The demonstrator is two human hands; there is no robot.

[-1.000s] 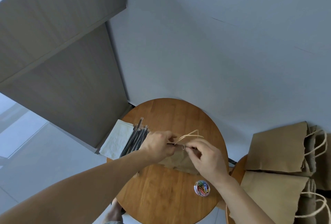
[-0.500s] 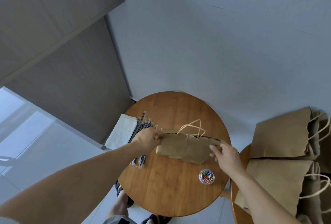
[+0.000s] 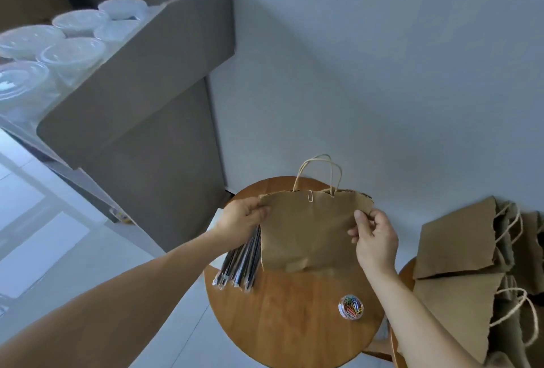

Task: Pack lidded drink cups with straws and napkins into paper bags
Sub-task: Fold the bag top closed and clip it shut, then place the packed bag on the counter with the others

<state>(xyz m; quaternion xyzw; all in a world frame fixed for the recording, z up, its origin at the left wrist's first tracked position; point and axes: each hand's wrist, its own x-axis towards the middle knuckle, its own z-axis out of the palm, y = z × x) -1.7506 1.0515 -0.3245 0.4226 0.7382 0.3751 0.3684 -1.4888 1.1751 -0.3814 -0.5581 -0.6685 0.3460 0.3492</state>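
- Head view, far left: clear plastic lidded cups (image 3: 70, 52) stand clustered on a matte grey counter (image 3: 141, 73).
- Left hand (image 3: 240, 217) pinches the upper left corner of a paper bag (image 3: 309, 235), fingers curled round its edge.
- Below that hand, thin dark straws (image 3: 240, 264) in glossy wrappers lie bunched at the left edge of a round wooden table (image 3: 288, 323).
- Flat, creased and brown, the bag is held upright over the table's far half; its twisted cord handles (image 3: 332, 179) arch up, and a silver paper clip (image 3: 310, 197) sits on its serrated top edge.
- Right hand (image 3: 375, 239) grips the bag's right edge, thumb in front.
- A small clear tub of coloured clips (image 3: 350, 307) stands near the table's right edge.
- Far right, more brown bags (image 3: 462, 241) lie stacked flat.
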